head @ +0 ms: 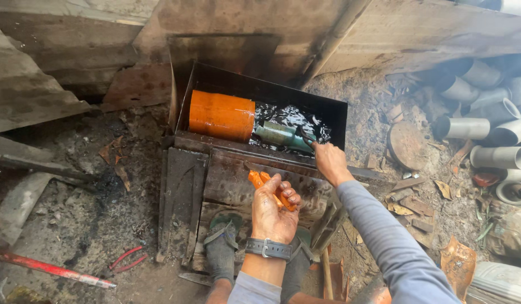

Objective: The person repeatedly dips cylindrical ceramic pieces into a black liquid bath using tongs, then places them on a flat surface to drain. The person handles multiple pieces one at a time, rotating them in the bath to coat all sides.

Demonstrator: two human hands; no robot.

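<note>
A black metal trough (328, 110) holds dark liquid. In it lie a wide orange pipe piece (221, 115) on the left and a smaller teal pipe piece (280, 135) in the middle. My right hand (331, 163) reaches over the trough's front rim and grips a dark tool (306, 137) whose tip touches the teal piece's right end. My left hand (272, 211), with a grey watch on the wrist, is closed on orange-handled pliers (260, 183) in front of the trough.
Several grey and white pipe pieces (474, 126) are heaped at the right. A rusty round disc (407, 145) lies beside them. Red-handled pliers (125, 260) and a red rod (46, 269) lie on the dirt at lower left. My sandalled foot (221, 247) rests by the trough's stand.
</note>
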